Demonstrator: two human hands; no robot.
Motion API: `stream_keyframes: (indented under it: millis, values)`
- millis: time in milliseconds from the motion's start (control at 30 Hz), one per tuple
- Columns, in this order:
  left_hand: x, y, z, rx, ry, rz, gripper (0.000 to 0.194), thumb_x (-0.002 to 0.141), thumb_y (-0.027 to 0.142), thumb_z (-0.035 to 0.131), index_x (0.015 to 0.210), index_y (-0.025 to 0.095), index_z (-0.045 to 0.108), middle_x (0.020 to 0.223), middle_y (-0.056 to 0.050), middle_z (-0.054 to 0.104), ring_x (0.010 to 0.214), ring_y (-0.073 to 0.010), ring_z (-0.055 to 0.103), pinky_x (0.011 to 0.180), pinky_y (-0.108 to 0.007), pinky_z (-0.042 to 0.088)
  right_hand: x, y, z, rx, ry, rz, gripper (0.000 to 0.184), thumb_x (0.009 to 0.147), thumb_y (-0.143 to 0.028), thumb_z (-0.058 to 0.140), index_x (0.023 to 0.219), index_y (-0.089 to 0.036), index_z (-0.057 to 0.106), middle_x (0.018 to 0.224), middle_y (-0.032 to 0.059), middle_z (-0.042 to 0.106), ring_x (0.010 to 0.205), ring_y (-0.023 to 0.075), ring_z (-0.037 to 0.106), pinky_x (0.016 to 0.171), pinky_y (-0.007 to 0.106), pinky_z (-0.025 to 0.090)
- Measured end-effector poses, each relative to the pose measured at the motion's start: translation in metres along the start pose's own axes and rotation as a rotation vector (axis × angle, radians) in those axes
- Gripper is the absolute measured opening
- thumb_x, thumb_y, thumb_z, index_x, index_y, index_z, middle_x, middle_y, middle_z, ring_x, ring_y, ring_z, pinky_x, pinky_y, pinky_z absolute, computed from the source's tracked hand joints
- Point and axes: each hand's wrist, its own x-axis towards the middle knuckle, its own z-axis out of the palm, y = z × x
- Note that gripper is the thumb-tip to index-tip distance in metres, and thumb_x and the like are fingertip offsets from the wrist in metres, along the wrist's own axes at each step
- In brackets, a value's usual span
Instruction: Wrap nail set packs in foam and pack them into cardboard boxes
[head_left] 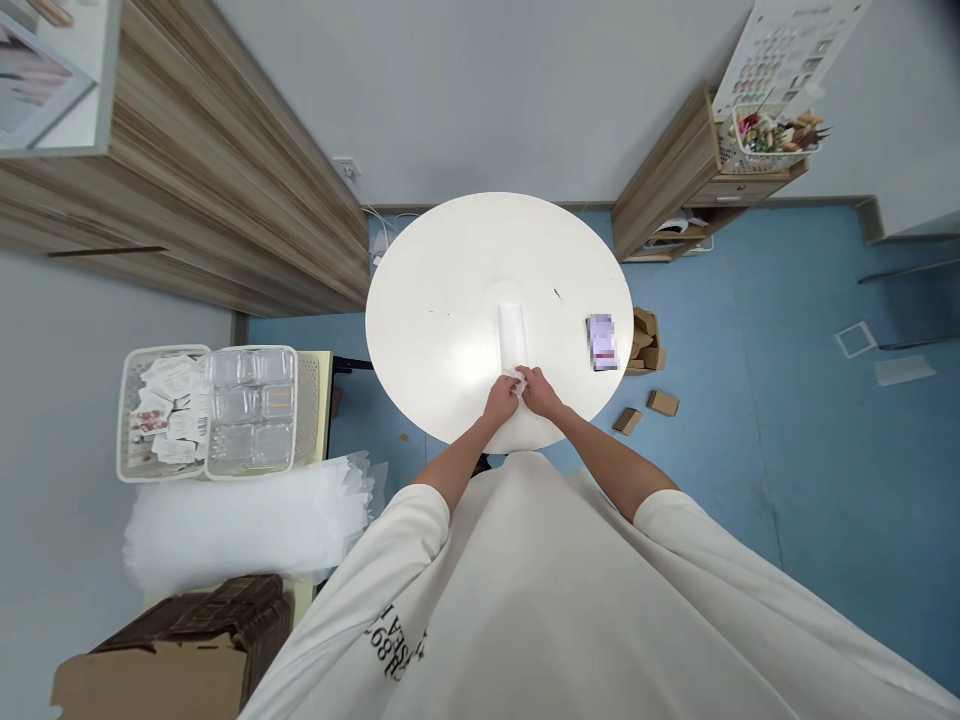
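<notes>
A narrow white, slightly see-through strip (pixel 513 335) lies lengthwise on the round white table (pixel 450 250); whether it is foam, film or paper I cannot tell. My left hand (pixel 501 399) and my right hand (pixel 538 391) meet at its near end, by the table's front. Fingers of both hands are closed in a pinch on that end, where the strip looks bunched or folded. What exactly sits under the fingertips is too small to make out. To the right on the tabletop lies a phone (pixel 602 342) with its screen lit and blurred.
Beside me on the left, a side table carries white baskets (pixel 162 465) of packets and clear boxes (pixel 255 405), a stack of white sheets (pixel 240 525) and brown cardboard (pixel 154 680). Small cardboard boxes (pixel 663 403) lie on the right floor. A wooden cabinet (pixel 675 180) stands behind right.
</notes>
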Motion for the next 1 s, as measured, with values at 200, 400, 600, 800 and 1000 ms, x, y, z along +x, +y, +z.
stream_keyframes:
  millis: [200, 400, 600, 800, 1000]
  values:
    - [-0.024, -0.006, -0.004, 0.218, 0.009, 0.211, 0.053, 0.084, -0.002, 0.039, 0.126, 0.018, 0.065, 0.141, -0.009, 0.059, 0.132, -0.0227, 0.054, 0.113, -0.042, 0.044, -0.001, -0.006, -0.004, -0.226, -0.029, 0.012, 0.06, 0.092, -0.011, 0.046, 0.15, -0.025, 0.047, 0.125, 0.0119, 0.05, 0.107, 0.0241, 0.053, 0.086, 0.034, 0.048]
    - [-0.004, -0.013, -0.021, 0.539, 0.006, 0.273, 0.063, 0.084, 0.001, 0.042, 0.146, 0.014, 0.047, 0.159, -0.014, 0.041, 0.15, -0.0284, 0.032, 0.12, -0.048, 0.029, -0.012, -0.004, -0.003, -0.418, -0.041, -0.034, 0.075, 0.089, -0.005, 0.046, 0.159, -0.029, 0.034, 0.132, 0.0134, 0.046, 0.112, 0.0266, 0.047, 0.09, 0.036, 0.043]
    - [0.014, -0.012, -0.014, 0.604, -0.068, 0.29, 0.065, 0.083, 0.006, 0.049, 0.147, 0.016, 0.041, 0.16, -0.017, 0.038, 0.151, -0.0303, 0.03, 0.121, -0.05, 0.022, -0.012, -0.006, -0.004, -0.395, -0.087, -0.018, 0.083, 0.088, -0.007, 0.048, 0.163, -0.031, 0.022, 0.133, 0.013, 0.042, 0.108, 0.0259, 0.048, 0.089, 0.036, 0.045]
    - [0.013, -0.008, -0.02, 0.489, -0.092, 0.249, 0.064, 0.076, 0.008, 0.059, 0.139, 0.017, 0.045, 0.148, -0.019, 0.049, 0.145, -0.0327, 0.036, 0.121, -0.051, 0.016, -0.013, -0.005, 0.001, -0.272, -0.065, -0.042, 0.082, 0.084, -0.008, 0.053, 0.159, -0.027, 0.028, 0.128, 0.0121, 0.041, 0.105, 0.0243, 0.05, 0.091, 0.037, 0.047]
    - [-0.028, -0.015, -0.028, 0.444, -0.166, 0.205, 0.053, 0.079, 0.025, 0.065, 0.131, 0.02, 0.052, 0.138, -0.017, 0.056, 0.135, -0.036, 0.045, 0.116, -0.051, 0.023, -0.033, -0.014, 0.015, -0.361, -0.088, -0.097, 0.058, 0.086, -0.009, 0.054, 0.143, -0.022, 0.05, 0.119, 0.0124, 0.048, 0.103, 0.0265, 0.05, 0.089, 0.038, 0.046]
